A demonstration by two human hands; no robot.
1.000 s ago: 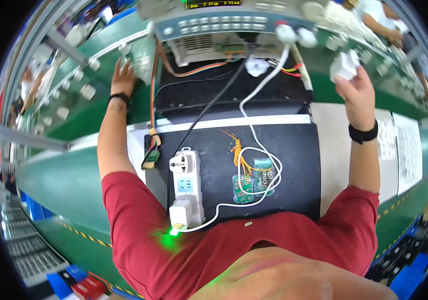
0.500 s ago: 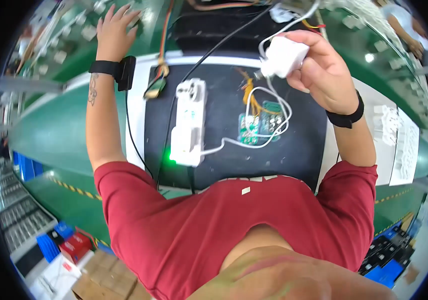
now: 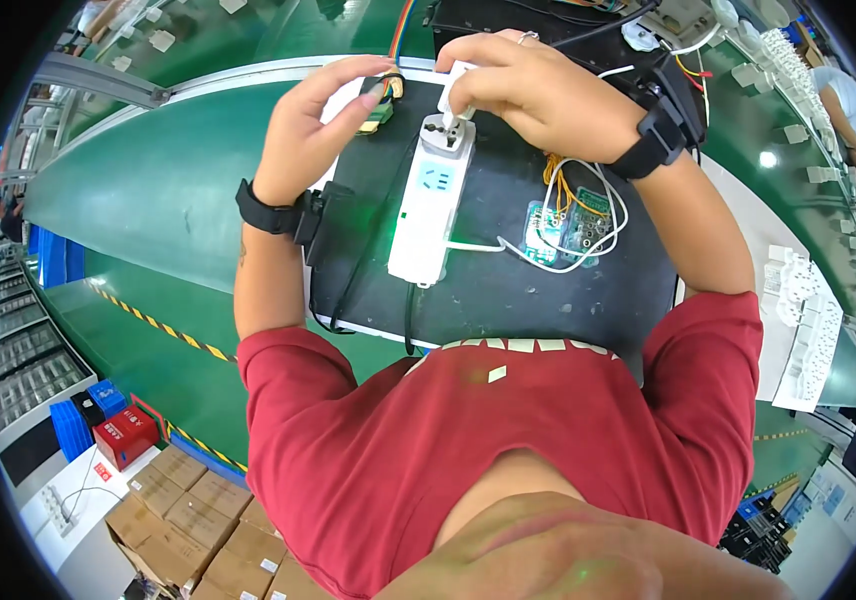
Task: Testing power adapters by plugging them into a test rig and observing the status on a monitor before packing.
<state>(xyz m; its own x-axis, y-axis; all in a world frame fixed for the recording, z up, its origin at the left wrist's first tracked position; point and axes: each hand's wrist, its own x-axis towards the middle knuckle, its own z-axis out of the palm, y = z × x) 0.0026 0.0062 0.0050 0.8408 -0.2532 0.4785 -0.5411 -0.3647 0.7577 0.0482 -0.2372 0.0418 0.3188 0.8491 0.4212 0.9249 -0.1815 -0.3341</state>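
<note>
My right hand (image 3: 533, 95) grips a white plug-in charger (image 3: 456, 92), partly hidden by the fingers, at the far end of a white power strip (image 3: 420, 235). The charger's lower end meets the socket face; how deep its pins sit cannot be seen. Left of it, my left hand (image 3: 313, 125) has thumb and forefinger closed around the end of a multicoloured wire bundle with a small green connector (image 3: 378, 118). A white cable (image 3: 473, 246) runs from the strip's side and loops over two green circuit boards (image 3: 542, 235) with orange wires.
A black mat (image 3: 538, 310) lies under the strip and boards. Behind it stands a black box (image 3: 478, 18) with cables. White small parts (image 3: 798, 290) lie on a sheet at the right. Cardboard boxes (image 3: 198, 515) and a red box (image 3: 126, 437) are at the lower left.
My right hand has brought the charger left and down to the strip's far end. My left hand, spread out at the far left before, has come to the wire bundle. The view has shifted.
</note>
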